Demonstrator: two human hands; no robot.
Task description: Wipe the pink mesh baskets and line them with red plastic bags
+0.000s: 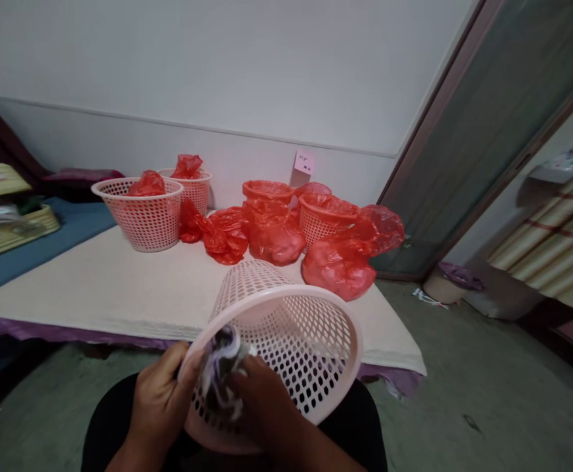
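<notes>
A pale pink plastic mesh basket [311, 295] lies tilted over my lap with its mouth facing me. My left hand [161, 396] grips its rim on the left side, thumb on the inside. Inside the mouth, my right hand [261, 393] is closed on a bunched cloth [222, 367], grey, white and purple, and presses it near the left inner wall. The cloth is smeared by motion, and part of my right fingers is hidden behind it.
On the white-covered table [119, 288] stand a pink mesh basket [149, 219] holding a red bag, another basket [198, 190] behind it, red baskets [313, 226], and several red plastic bags [338, 262]. A pink note [304, 162] is on the wall. A bin [446, 285] stands right.
</notes>
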